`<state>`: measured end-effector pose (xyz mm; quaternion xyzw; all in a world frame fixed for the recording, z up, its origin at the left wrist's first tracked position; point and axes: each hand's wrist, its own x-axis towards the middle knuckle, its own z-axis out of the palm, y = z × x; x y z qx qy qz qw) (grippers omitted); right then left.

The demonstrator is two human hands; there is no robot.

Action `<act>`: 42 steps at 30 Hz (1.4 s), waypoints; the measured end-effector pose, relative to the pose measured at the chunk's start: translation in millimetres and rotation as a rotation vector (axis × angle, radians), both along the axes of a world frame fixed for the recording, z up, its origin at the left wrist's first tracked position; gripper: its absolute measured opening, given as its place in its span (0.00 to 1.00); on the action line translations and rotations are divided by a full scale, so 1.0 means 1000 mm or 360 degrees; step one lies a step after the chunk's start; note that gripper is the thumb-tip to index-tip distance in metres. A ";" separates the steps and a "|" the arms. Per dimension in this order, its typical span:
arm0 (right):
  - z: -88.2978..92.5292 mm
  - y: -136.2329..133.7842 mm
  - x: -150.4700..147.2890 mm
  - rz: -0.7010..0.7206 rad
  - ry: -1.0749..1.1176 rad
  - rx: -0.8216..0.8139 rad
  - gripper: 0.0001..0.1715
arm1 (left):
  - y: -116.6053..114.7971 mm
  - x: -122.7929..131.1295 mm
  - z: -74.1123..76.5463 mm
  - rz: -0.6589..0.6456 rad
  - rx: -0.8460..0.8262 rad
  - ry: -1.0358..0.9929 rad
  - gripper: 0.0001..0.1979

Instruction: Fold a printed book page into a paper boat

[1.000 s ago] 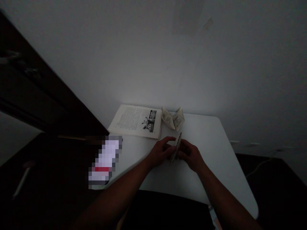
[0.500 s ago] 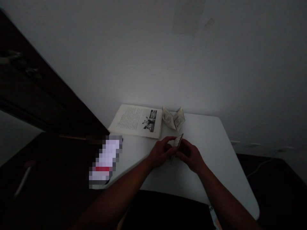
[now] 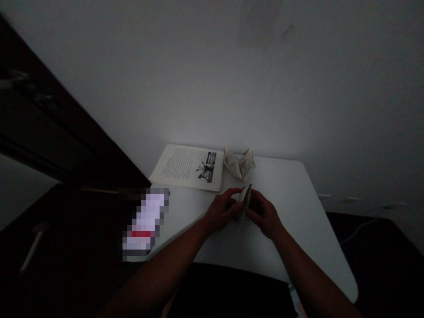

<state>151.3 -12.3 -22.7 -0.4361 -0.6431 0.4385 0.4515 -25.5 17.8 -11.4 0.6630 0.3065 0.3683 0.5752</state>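
Both my hands meet over the middle of a white table (image 3: 298, 207) and pinch a small folded piece of printed paper (image 3: 245, 201) that stands on edge between them. My left hand (image 3: 222, 211) grips its left side with fingers curled. My right hand (image 3: 263, 214) grips its right side. The room is dim.
An open printed book (image 3: 188, 167) lies at the table's far left corner. A folded paper shape (image 3: 240, 164) sits right of it by the wall. A blurred white and red object (image 3: 145, 223) lies at the table's left edge. Dark furniture (image 3: 49, 132) stands to the left.
The folded paper has shifted slightly between my fingers, its top edge tilting a little. My hands stay in the same place.
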 end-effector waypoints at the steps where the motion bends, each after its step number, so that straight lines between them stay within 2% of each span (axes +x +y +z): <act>1: 0.000 0.000 0.000 -0.0012 0.0013 0.0023 0.33 | 0.000 0.000 -0.001 0.0003 0.0004 0.0008 0.25; 7: 0.006 -0.005 -0.003 -0.0189 -0.0059 0.0218 0.30 | 0.000 -0.001 -0.001 0.0028 0.0035 0.0038 0.25; 11: 0.012 -0.008 -0.005 -0.0453 -0.0359 0.0609 0.22 | 0.000 -0.001 0.002 0.0097 0.0055 0.0071 0.24; 14: 0.014 -0.007 -0.006 -0.0390 -0.0655 0.0923 0.13 | 0.000 0.000 0.004 0.0142 0.0086 0.0116 0.24; 16: 0.016 -0.006 -0.007 -0.0291 -0.0771 0.0973 0.11 | -0.001 0.000 0.006 0.0163 0.0096 0.0137 0.25; 19: 0.017 -0.004 -0.007 -0.0233 -0.0786 0.0827 0.13 | -0.002 0.001 0.008 0.0181 0.0088 0.0144 0.26; 21: 0.016 -0.003 -0.004 -0.0192 -0.0646 0.0633 0.14 | -0.002 0.000 0.009 0.0165 0.0044 0.0098 0.25; 26: 0.004 -0.001 0.005 -0.0116 0.0092 -0.0035 0.11 | 0.001 -0.002 0.012 0.0074 -0.0213 -0.0200 0.25; 31: -0.002 0.000 0.006 0.0088 0.0698 -0.0435 0.14 | 0.003 -0.002 0.013 0.0147 -0.0293 -0.0263 0.23; 35: 0.001 -0.002 0.004 0.0212 0.0888 -0.0609 0.15 | 0.003 -0.001 0.015 0.0170 -0.0335 -0.0281 0.23; 39: 0.002 -0.003 0.004 0.0296 0.0884 -0.0667 0.18 | 0.003 0.000 0.018 0.0159 -0.0360 -0.0269 0.23; 42: 0.004 -0.004 0.004 0.0439 0.0899 -0.0734 0.21 | 0.004 -0.001 0.017 0.0131 -0.0363 -0.0267 0.22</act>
